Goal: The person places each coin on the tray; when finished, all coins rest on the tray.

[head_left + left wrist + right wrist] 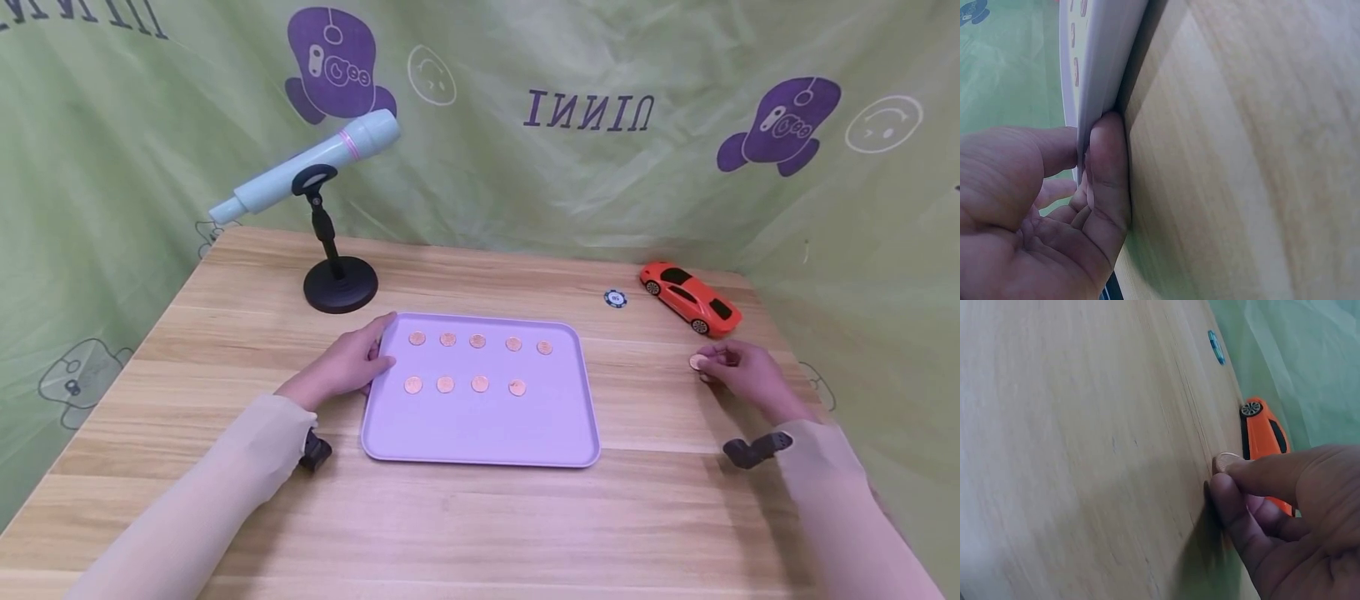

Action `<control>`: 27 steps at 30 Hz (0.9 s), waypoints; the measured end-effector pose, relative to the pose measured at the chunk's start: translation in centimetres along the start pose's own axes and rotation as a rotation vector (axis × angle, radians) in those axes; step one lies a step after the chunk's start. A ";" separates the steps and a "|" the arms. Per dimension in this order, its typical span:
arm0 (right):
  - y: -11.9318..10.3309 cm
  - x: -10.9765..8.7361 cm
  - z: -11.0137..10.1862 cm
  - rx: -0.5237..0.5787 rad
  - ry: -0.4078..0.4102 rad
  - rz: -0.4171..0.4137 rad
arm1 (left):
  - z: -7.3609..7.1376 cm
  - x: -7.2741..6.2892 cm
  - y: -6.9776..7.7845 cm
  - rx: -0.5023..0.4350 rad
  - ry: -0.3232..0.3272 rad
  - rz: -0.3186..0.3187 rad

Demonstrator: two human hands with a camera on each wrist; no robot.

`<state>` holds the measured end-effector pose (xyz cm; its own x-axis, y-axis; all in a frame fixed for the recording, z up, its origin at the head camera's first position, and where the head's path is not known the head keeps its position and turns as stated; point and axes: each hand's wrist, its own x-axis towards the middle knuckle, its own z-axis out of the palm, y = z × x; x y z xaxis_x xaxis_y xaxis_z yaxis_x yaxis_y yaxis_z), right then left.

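A lilac tray (480, 437) lies on the wooden table with copper coins (477, 341) set on it in two rows, the back row longer than the front one. My left hand (347, 360) grips the tray's left rim, thumb over the top and fingers beneath, as the left wrist view shows. Off to the right, my right hand (746, 375) pinches a single copper coin (1227, 461) between thumb and forefinger, close over the table.
Behind my right hand sits an orange toy car (690, 298), with a blue and white poker chip (616, 298) left of it. A light blue telescope-like tube (307, 171) rests on a black stand (341, 285) at the back left. A green printed cloth (480, 167) hangs behind the table.
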<state>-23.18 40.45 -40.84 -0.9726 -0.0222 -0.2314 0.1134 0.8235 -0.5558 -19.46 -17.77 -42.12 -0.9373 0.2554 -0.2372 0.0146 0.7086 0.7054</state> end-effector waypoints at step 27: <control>-12.8 -0.3 8.4 0.294 -0.301 -0.314 | 0.0 0.2 -0.1 -0.008 -0.003 -0.006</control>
<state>-22.64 25.15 -40.34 -0.8726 -0.4400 -0.2122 -0.0806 0.5581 -0.8259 -19.62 -17.83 -42.25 -0.9363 0.2531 -0.2436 0.0062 0.7051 0.7091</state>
